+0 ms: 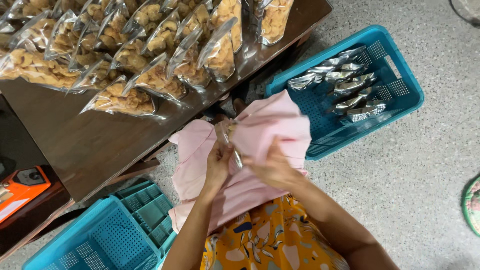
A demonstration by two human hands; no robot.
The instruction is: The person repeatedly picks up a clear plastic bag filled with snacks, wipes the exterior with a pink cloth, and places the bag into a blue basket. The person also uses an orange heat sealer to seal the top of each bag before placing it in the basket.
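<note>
A pink cloth (260, 135) lies over my lap, bunched around a clear plastic snack bag (227, 136). My left hand (218, 164) grips the bag's lower edge through the cloth. Close beside it, my right hand (272, 167) presses the cloth against the other side of the bag. Only the bag's top and a strip between the hands show; the cloth hides the remainder.
Several clear bags of fried snacks (135, 55) lie on a dark wooden table (85, 140) at the upper left. A blue plastic basket (400, 87) on the speckled floor holds several shiny bags. Another blue basket (110, 235) stands lower left, near an orange device (22, 187).
</note>
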